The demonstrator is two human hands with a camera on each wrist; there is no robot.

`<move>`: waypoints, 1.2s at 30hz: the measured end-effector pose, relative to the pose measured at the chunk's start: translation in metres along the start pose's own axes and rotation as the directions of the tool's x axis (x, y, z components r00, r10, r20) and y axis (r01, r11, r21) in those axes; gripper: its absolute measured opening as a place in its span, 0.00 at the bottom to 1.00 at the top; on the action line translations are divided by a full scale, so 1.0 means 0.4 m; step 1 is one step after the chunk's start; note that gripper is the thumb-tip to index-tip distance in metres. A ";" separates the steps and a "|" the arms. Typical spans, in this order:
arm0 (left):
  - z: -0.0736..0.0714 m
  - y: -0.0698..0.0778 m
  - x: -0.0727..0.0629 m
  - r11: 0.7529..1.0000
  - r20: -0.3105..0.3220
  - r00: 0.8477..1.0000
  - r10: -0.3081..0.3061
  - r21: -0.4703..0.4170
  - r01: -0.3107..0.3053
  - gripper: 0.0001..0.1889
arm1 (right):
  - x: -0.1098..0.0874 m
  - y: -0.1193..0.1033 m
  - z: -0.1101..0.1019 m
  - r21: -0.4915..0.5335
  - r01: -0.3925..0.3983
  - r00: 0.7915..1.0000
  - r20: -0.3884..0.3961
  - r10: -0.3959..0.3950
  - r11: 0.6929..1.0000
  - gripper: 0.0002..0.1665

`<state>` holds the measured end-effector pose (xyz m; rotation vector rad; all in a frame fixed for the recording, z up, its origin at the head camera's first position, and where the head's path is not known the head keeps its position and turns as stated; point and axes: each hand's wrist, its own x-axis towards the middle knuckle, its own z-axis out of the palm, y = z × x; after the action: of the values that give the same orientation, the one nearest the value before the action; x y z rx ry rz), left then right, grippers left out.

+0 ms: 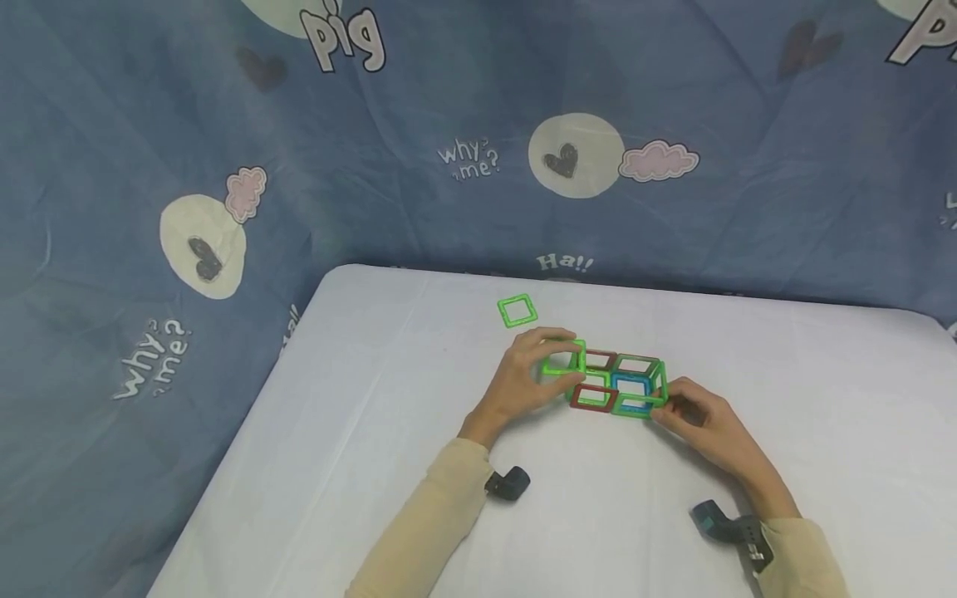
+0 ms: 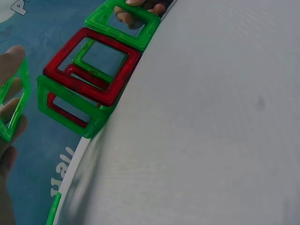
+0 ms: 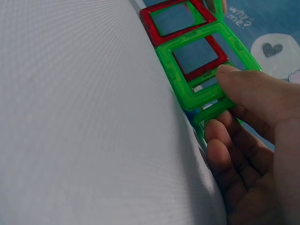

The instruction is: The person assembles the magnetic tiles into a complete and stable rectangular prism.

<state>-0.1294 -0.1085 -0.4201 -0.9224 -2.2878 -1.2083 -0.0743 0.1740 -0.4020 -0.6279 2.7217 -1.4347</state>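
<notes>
My left hand (image 1: 516, 378) pinches a green square magnetic tile (image 2: 27, 89) by its edges, at the left end of a block of joined magnetic tiles (image 1: 594, 408). In the left wrist view that tile stands apart from the block. The block is made of red and green square frames, with a blue frame (image 1: 630, 378) low in its right half. At its right end my right hand (image 1: 706, 419) grips a green side; in the right wrist view the thumb lies on the green tile (image 3: 171, 70) and the other fingers curl beneath.
A loose green square tile (image 1: 504, 312) lies flat on the white table (image 1: 404, 357), beyond my left hand. Behind the table hangs a blue printed cloth (image 1: 419, 216). Dark wrist cameras (image 1: 510, 484) sit on both wrists, close above the tabletop.
</notes>
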 end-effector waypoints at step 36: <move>0.068 0.074 0.068 0.997 0.107 0.992 0.066 0.043 -0.071 0.18 | 0.001 0.004 -0.003 -0.022 -0.010 1.000 0.001 0.010 1.000 0.09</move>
<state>-0.1288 -0.0638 -0.4016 -1.0615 -2.3350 -1.0970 -0.0754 0.1758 -0.4025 -0.6156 2.7390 -1.4041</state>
